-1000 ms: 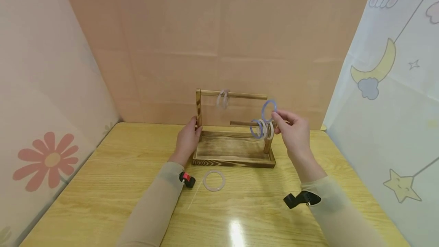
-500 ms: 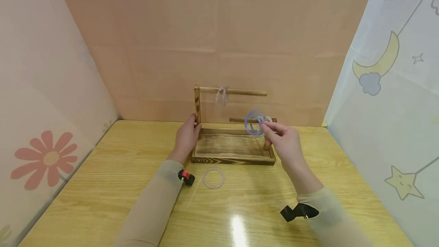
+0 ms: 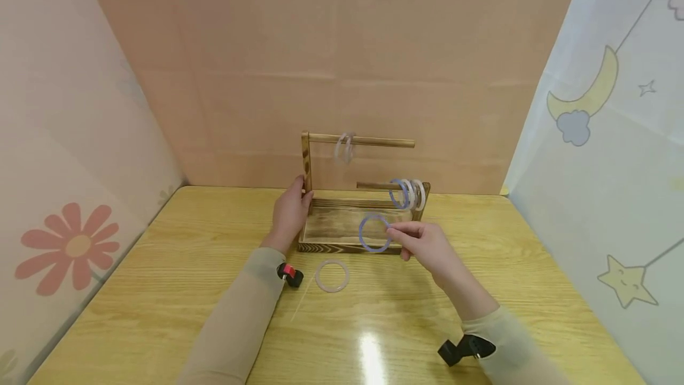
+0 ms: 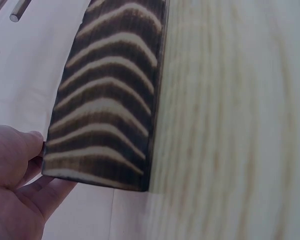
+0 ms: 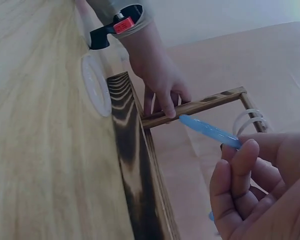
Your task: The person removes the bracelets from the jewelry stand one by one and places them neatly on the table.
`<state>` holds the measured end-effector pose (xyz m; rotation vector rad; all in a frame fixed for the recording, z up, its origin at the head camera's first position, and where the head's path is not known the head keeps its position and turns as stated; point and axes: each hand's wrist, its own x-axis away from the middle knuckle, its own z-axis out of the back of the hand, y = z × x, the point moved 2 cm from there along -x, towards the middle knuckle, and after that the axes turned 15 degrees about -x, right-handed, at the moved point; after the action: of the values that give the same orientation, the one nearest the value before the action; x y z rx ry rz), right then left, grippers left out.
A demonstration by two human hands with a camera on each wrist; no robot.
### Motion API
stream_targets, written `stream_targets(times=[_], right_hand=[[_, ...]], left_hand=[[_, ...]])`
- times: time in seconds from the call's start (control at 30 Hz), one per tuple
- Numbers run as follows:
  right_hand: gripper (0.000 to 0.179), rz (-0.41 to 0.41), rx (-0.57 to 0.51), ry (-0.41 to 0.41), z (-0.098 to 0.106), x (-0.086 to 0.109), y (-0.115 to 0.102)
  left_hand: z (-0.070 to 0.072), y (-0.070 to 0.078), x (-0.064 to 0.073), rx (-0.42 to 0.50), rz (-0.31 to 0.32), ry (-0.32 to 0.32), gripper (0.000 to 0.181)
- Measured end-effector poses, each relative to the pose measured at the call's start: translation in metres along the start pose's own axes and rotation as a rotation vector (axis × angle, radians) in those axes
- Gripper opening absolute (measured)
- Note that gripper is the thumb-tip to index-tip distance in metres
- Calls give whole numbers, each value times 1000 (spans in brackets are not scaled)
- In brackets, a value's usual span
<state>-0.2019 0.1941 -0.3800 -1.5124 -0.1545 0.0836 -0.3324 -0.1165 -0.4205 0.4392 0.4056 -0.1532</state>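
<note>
My right hand [image 3: 427,248] pinches a blue bangle [image 3: 361,235] by its edge, between thumb and fingertips, over the front edge of a wooden bangle stand [image 3: 342,224]. In the right wrist view that bangle [image 5: 210,131] appears nearly edge-on. At the stand's left end my left hand [image 3: 288,215] grips the foot of the tall post [image 3: 306,162], thumb in front. Two pale bangles [image 3: 339,146] hang on the upper bar. From the lower bar hang another blue bangle [image 3: 392,192] and white bangles [image 3: 421,195] beside the short right post.
A pale pink bangle [image 3: 332,290] lies flat on the wooden table [image 3: 214,254] in front of the stand. Close by is a thin light strip [image 3: 302,302]. An orange-brown backdrop [image 3: 246,76] stands behind, with printed panels on both sides.
The right hand has brought the blue bangle down and left, from beside the lower bar to the tray's front edge. The left hand keeps its grip on the post.
</note>
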Motion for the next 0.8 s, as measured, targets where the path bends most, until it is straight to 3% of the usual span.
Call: stream_targets(times=[0.33, 0.8], right_hand=[[36, -78, 41, -88, -6, -1, 26], [30, -117, 31, -195, -8, -6, 50]], left_hand=[[0, -2, -1, -9, 7, -6, 44], [-1, 0, -1, -11, -8, 10, 42]])
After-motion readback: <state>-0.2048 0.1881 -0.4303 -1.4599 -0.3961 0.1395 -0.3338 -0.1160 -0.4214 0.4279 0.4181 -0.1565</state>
